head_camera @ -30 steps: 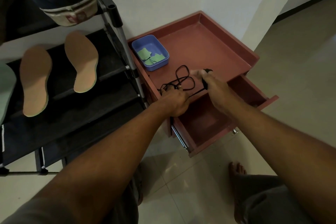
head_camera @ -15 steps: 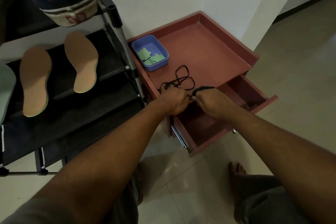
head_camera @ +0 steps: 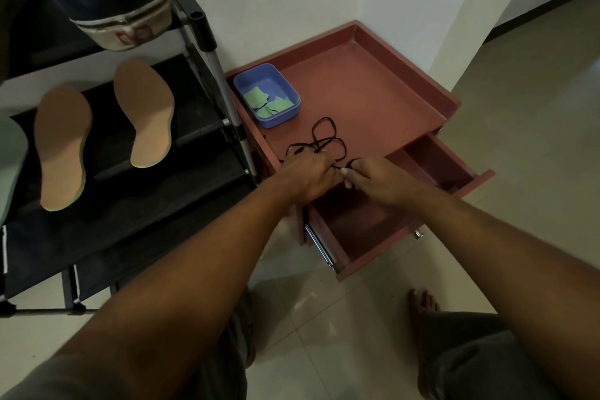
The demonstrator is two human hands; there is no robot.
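Observation:
A thin black cord [head_camera: 324,138] lies in loose loops on the red-brown cabinet top [head_camera: 367,97], near its front edge. My left hand [head_camera: 305,178] grips one stretch of the cord at that edge. My right hand [head_camera: 376,180] is right beside it, thumb and fingers pinching the cord, with a small black loop of it wound round a fingertip. Both hands hover over the open drawer [head_camera: 357,221] below the cabinet top.
A blue tray [head_camera: 268,96] with green paper scraps stands at the cabinet's back left. A black shoe rack [head_camera: 207,127] to the left holds two tan insoles [head_camera: 144,110] and a shoe above. My bare foot [head_camera: 422,305] stands on the tiled floor.
My right hand drew back from over the cabinet top to meet my left hand at the front edge, bringing the cord end with it. The left hand stayed put.

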